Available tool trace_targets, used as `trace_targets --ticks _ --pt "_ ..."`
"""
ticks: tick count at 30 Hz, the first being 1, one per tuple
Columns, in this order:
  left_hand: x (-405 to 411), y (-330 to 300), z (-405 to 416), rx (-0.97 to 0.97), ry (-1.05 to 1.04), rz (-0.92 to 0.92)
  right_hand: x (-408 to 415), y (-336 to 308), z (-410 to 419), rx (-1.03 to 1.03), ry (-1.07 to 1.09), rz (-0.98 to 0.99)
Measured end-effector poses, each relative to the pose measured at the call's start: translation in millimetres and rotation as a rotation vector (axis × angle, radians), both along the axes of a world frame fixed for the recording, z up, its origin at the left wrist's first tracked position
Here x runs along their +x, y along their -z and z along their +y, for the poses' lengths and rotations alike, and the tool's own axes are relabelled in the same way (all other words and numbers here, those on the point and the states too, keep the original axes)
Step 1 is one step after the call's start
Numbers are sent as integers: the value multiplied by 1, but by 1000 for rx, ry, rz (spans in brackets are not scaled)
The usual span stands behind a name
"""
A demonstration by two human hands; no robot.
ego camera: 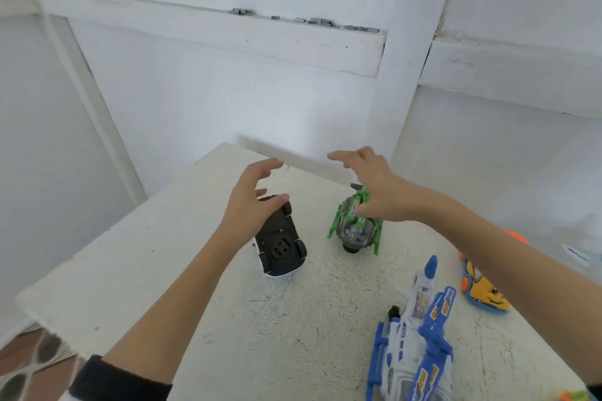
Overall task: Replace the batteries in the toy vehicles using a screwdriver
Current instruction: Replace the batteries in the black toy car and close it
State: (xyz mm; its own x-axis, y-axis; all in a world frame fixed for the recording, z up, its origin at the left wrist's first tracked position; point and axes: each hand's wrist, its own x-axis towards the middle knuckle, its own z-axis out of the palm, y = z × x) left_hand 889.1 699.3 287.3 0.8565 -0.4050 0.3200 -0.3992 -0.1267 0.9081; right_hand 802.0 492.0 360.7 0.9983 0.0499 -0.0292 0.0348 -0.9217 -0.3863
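From the head view, both your hands hang above the far half of the tabletop (130, 264) with fingers spread and loosely curved, holding nothing. Your left hand (250, 198) is over the far end of the car (281, 242), which lies belly-up a little left of the table's middle, its black underside and round hatch facing you; I cannot tell whether your thumb touches it or only hovers. Your right hand (374, 189) is over the green toy (356, 226), which stands just right of the car, nearer the far edge. The blue plane (413, 335) lies by the near right corner, and the yellow toy (482, 290) at the right edge, partly behind your forearm.

No screwdriver and no batteries show anywhere here, so find them first.

For the car, which looks the readiest: pin it flat with your left hand across the wheels, well clear of the hatch. Seat the driver tip squarely in the screw before you turn, and press down as you turn so it does not slip. Keep the loosened screw away from the table's edges.
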Motion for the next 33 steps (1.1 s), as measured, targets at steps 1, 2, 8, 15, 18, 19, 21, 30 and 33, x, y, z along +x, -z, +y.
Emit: trace_targets --ticks 1,2,8,15,18,19,21,30,33 --pt "-3 6 12 -15 -62 0 3 2 10 82 -38 46" --pt "-6 14 22 -26 -126 15 6 6 20 136 -74 94" --pt "-34 70 47 63 -124 335 28 47 63 69 -164 331" --pt "-36 74 24 -5 54 434 41 70 74 204 -62 333" --pt "-33 75 19 -27 39 425 42 73 72 237 -39 333" --pt "-32 75 19 -16 24 413 42 74 72 249 -33 330" --pt "-29 75 19 -12 13 411 40 74 72 266 -27 317" --pt "-16 30 14 -224 59 317 25 37 64 406 49 -76" --pt "-23 6 2 -258 107 250 12 19 51 391 65 -157"
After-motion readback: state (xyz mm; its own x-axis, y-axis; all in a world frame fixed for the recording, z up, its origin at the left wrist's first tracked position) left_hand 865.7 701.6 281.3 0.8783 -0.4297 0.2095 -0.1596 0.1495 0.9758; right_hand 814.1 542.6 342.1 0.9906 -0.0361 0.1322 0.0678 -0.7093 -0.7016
